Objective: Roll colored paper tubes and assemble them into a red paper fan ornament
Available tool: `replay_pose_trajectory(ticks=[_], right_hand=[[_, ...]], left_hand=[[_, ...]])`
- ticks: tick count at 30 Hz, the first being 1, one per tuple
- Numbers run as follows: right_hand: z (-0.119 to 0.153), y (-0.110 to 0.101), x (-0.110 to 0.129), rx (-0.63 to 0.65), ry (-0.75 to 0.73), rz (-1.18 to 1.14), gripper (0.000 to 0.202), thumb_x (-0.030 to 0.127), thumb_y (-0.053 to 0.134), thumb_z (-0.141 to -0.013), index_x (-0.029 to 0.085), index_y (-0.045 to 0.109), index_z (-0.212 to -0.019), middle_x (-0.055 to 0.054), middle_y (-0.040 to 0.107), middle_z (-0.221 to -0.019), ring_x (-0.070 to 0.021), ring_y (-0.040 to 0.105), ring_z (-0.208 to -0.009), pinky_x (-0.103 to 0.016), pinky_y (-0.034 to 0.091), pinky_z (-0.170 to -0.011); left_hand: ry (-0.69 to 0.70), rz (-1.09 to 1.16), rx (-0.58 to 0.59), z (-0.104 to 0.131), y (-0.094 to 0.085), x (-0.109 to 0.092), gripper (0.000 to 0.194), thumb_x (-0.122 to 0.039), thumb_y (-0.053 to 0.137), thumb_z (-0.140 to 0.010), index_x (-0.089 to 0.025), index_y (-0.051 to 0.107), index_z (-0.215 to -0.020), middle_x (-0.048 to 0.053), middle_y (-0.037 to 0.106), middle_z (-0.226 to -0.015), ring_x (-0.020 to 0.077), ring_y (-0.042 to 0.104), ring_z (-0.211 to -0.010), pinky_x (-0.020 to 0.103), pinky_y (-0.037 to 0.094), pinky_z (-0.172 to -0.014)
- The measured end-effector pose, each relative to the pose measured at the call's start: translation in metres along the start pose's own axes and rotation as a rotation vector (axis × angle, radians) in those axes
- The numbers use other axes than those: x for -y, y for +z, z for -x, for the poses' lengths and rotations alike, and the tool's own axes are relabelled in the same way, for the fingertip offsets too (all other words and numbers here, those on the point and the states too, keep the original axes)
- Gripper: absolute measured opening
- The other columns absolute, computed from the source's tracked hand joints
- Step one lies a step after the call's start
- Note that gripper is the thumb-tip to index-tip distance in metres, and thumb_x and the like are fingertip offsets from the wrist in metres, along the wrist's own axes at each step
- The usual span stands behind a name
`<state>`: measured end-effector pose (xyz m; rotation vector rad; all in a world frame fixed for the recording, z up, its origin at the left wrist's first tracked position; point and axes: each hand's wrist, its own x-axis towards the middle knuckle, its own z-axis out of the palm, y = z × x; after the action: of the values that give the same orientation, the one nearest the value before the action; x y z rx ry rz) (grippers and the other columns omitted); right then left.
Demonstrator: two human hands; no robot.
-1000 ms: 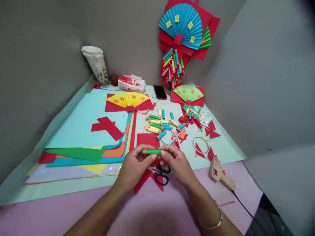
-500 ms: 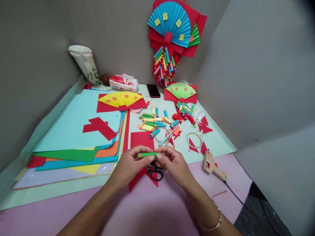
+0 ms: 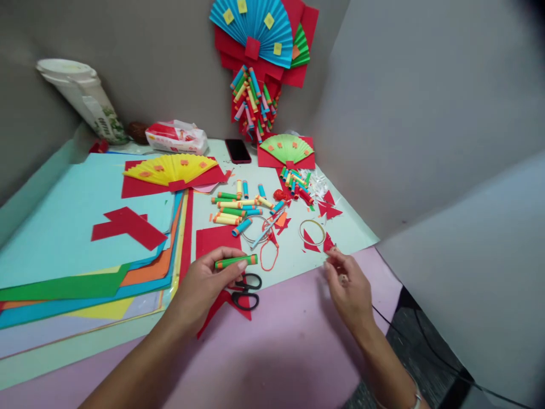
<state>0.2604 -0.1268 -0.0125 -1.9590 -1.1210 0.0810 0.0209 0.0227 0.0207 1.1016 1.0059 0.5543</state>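
My left hand (image 3: 213,278) is closed around a green paper roll (image 3: 236,261) with orange bands, the thumb resting on its front side. Just beneath it lie the black-handled scissors (image 3: 251,300), over a piece of red paper. Off to the right, my right hand (image 3: 349,287) curls over the glue gun (image 3: 343,279), which is mostly hidden behind the fingers; its cord trails away to the lower right. Beyond my left hand, several small paper rolls (image 3: 232,213) in yellow, green and blue lie in a loose pile.
Stacked coloured paper (image 3: 85,227) covers the left side. A yellow fan (image 3: 172,170), a green fan (image 3: 286,149), a phone (image 3: 238,151), a tissue pack (image 3: 176,137) and a white cup (image 3: 85,102) stand farther back. A tape ring (image 3: 312,233) lies among red scraps.
My right hand has let go of the green roll and moved right onto the glue gun. My left hand keeps the roll. The view has turned to the right.
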Motion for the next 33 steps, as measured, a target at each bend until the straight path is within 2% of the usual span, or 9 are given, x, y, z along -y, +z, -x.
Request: replay_pose_trajectory(ticks=[2, 5, 9, 13, 19, 26, 30, 33], right_hand=[[0.001, -0.018, -0.026, -0.014, -0.025, 0.206, 0.024, 0.031, 0.053, -0.09, 0.018, 0.061, -0.108, -0.012, 0.063, -0.101, -0.0267, 0.059, -0.092, -0.044, 0.048, -0.082], [0.006, -0.035, -0.05, 0.087, -0.06, 0.396, 0.028, 0.026, 0.053, -0.088, 0.015, 0.057, -0.113, -0.015, 0.062, -0.107, -0.0302, 0.056, -0.101, -0.046, 0.047, -0.087], [0.01, -0.037, -0.063, 0.205, -0.091, 0.497, 0.038, 0.01, 0.048, -0.081, 0.014, 0.054, -0.118, -0.015, 0.061, -0.111, -0.0292, 0.056, -0.102, -0.044, 0.047, -0.086], [0.007, -0.032, -0.067, 0.209, -0.088, 0.58, 0.043, 0.008, 0.048, -0.078, 0.013, 0.053, -0.121, -0.014, 0.06, -0.106, -0.0298, 0.056, -0.099, -0.044, 0.047, -0.084], [0.003, -0.03, -0.073, 0.222, -0.111, 0.573, 0.05, 0.009, 0.047, -0.081, 0.014, 0.05, -0.13, -0.014, 0.056, -0.103, -0.0276, 0.056, -0.093, -0.04, 0.048, -0.079], [0.002, -0.035, -0.074, 0.247, -0.116, 0.57, 0.051, 0.012, 0.048, -0.08, 0.015, 0.052, -0.131, -0.012, 0.057, -0.098, -0.0272, 0.056, -0.089, -0.044, 0.047, -0.082], [-0.002, -0.045, -0.072, 0.18, -0.097, 0.414, 0.049, 0.015, 0.047, -0.079, 0.012, 0.052, -0.128, -0.013, 0.059, -0.101, -0.0268, 0.057, -0.093, -0.041, 0.048, -0.084], [-0.009, -0.052, -0.067, 0.115, -0.026, 0.346, 0.048, 0.02, 0.048, -0.079, 0.014, 0.052, -0.127, -0.013, 0.061, -0.109, -0.0268, 0.058, -0.099, -0.04, 0.047, -0.087]], left_hand=[[0.002, -0.042, 0.01, -0.002, 0.006, -0.005, 0.038, -0.045, 0.079, -0.071, -0.021, 0.066, -0.097, 0.0, 0.069, -0.072, 0.0163, 0.065, -0.067, 0.027, 0.05, -0.064], [0.016, -0.093, 0.016, -0.005, 0.016, -0.011, 0.037, -0.046, 0.077, -0.072, -0.022, 0.067, -0.099, -0.001, 0.068, -0.07, 0.015, 0.062, -0.065, 0.025, 0.047, -0.061], [0.011, -0.179, 0.055, -0.009, 0.025, -0.01, 0.04, -0.049, 0.075, -0.073, -0.022, 0.067, -0.101, -0.001, 0.065, -0.065, 0.0163, 0.061, -0.064, 0.025, 0.044, -0.057], [-0.015, -0.194, 0.053, -0.011, 0.029, -0.006, 0.042, -0.05, 0.074, -0.072, -0.022, 0.067, -0.102, -0.001, 0.065, -0.068, 0.0164, 0.06, -0.067, 0.026, 0.043, -0.059], [-0.011, -0.212, 0.048, -0.011, 0.033, -0.001, 0.039, -0.05, 0.074, -0.072, -0.022, 0.067, -0.1, -0.004, 0.058, -0.061, 0.0142, 0.055, -0.062, 0.024, 0.039, -0.058], [-0.037, -0.198, 0.113, -0.009, 0.034, 0.007, 0.041, -0.052, 0.073, -0.072, -0.023, 0.067, -0.1, -0.003, 0.058, -0.067, 0.0115, 0.049, -0.061, 0.022, 0.035, -0.056], [-0.054, -0.167, 0.125, -0.008, 0.034, 0.01, 0.042, -0.053, 0.073, -0.072, -0.022, 0.066, -0.1, -0.004, 0.053, -0.065, 0.01, 0.043, -0.056, 0.022, 0.031, -0.052], [-0.051, -0.175, 0.125, -0.008, 0.035, 0.01, 0.043, -0.053, 0.073, -0.072, -0.022, 0.066, -0.1, -0.004, 0.054, -0.066, 0.0097, 0.042, -0.056, 0.021, 0.03, -0.052]])
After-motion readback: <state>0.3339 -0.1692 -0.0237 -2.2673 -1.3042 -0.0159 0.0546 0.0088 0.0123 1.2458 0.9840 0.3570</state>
